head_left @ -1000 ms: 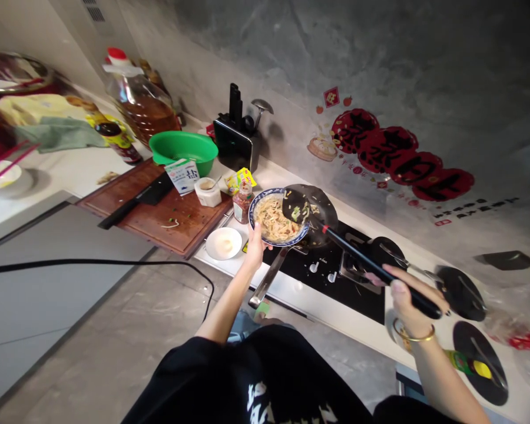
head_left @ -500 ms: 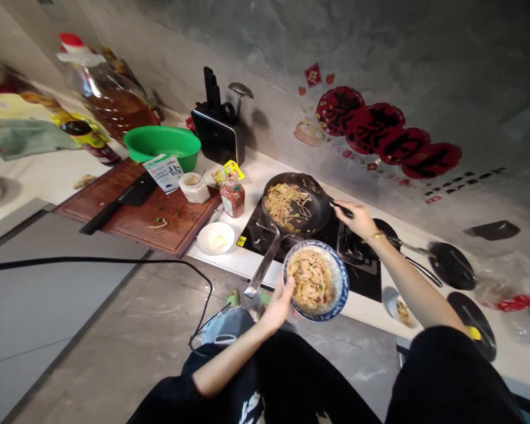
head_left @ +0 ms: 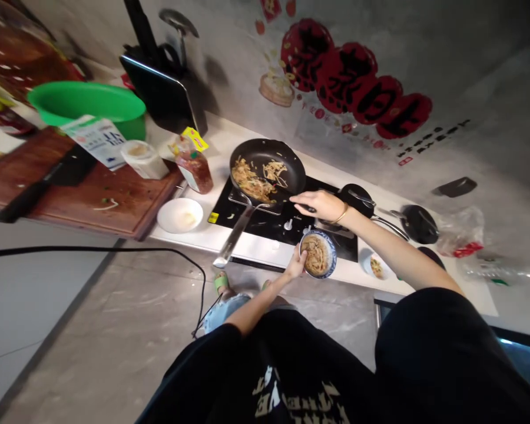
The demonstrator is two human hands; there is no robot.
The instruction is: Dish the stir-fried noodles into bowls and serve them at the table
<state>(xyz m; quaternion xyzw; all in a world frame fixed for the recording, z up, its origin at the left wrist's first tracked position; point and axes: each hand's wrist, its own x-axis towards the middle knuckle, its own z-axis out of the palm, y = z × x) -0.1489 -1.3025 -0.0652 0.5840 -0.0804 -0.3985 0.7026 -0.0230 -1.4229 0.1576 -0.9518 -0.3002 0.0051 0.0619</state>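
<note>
Presently the left hand grips a blue-rimmed bowl of noodles by its edge. The bowl is held just in front of the near edge of the cooktop. The right hand is closed on a dark utensil handle, largely hidden, beside the frying pan. The pan sits on the cooktop with noodles inside. A white dish stands between the cooktop and the cutting board.

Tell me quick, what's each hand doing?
Left hand: holding the noodle bowl.
Right hand: closed on a black handle by the pan.
</note>
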